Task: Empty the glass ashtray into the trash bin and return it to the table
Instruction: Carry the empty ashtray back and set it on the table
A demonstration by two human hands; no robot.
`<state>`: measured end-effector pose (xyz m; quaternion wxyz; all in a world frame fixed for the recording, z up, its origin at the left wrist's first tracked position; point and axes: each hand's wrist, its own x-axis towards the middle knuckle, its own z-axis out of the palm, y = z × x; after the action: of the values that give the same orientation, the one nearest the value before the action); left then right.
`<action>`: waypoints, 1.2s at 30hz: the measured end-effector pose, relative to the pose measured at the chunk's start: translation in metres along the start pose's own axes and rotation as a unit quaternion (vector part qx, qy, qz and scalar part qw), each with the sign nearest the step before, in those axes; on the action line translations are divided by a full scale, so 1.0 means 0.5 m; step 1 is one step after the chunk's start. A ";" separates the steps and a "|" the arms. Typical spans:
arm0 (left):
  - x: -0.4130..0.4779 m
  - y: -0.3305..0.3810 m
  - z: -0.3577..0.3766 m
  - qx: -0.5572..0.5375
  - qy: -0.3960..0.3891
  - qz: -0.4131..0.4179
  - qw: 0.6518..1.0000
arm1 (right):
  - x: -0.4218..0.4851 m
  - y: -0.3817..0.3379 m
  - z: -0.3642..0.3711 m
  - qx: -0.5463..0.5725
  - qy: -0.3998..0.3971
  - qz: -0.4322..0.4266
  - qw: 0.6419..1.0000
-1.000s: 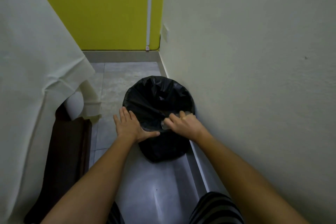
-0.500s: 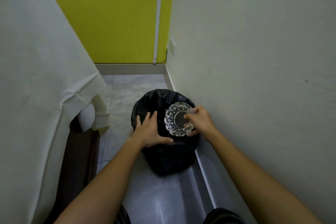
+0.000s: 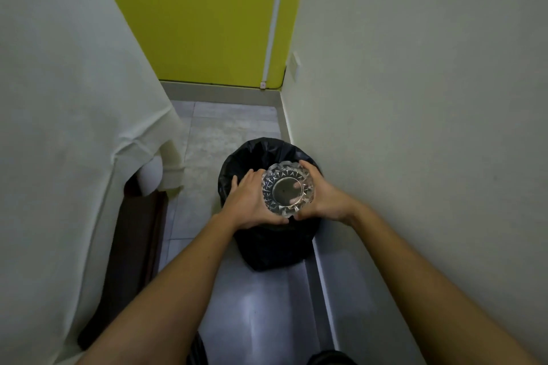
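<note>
A round cut-glass ashtray [image 3: 287,189] is held upright above the trash bin [image 3: 268,243], a black-bagged bin standing on the floor against the right wall. My right hand [image 3: 324,197] grips the ashtray's right side, with fingers showing through the glass from underneath. My left hand [image 3: 247,201] cups its left side, fingers spread over the bin's opening. The ashtray's bowl looks empty. The bin's inside is mostly hidden by both hands.
A white tablecloth [image 3: 74,127] hangs over a table on the left, with a dark brown base [image 3: 130,249] below it. The pale wall [image 3: 415,127] is close on the right. A yellow wall [image 3: 207,18] closes the narrow tiled floor [image 3: 225,133] ahead.
The ashtray has turned from tipped over the bin to upright and risen a little. My left hand has left the bin's rim and now cups the ashtray's left side.
</note>
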<state>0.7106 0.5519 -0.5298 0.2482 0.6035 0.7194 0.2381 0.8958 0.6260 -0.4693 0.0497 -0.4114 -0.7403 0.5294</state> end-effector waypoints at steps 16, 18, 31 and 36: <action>-0.176 0.488 -0.585 0.085 0.057 -0.034 0.994 | -0.314 -0.641 -0.233 -0.418 0.094 -0.073 0.901; -0.212 0.530 -0.669 0.105 0.072 -0.038 0.991 | -0.349 -0.731 -0.241 -0.436 0.102 -0.095 0.889; -0.521 0.511 -1.084 0.154 0.178 -0.121 0.964 | -0.432 -1.155 -0.047 -0.464 0.073 -0.246 0.848; -0.669 0.424 -1.197 0.164 0.206 -0.163 0.951 | -0.425 -1.273 0.111 -0.454 0.045 -0.295 0.840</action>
<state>0.5333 0.2297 0.0865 0.0278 0.4480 0.8726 0.1925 0.6531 0.3798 0.1083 0.0445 -0.1731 -0.9810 0.0757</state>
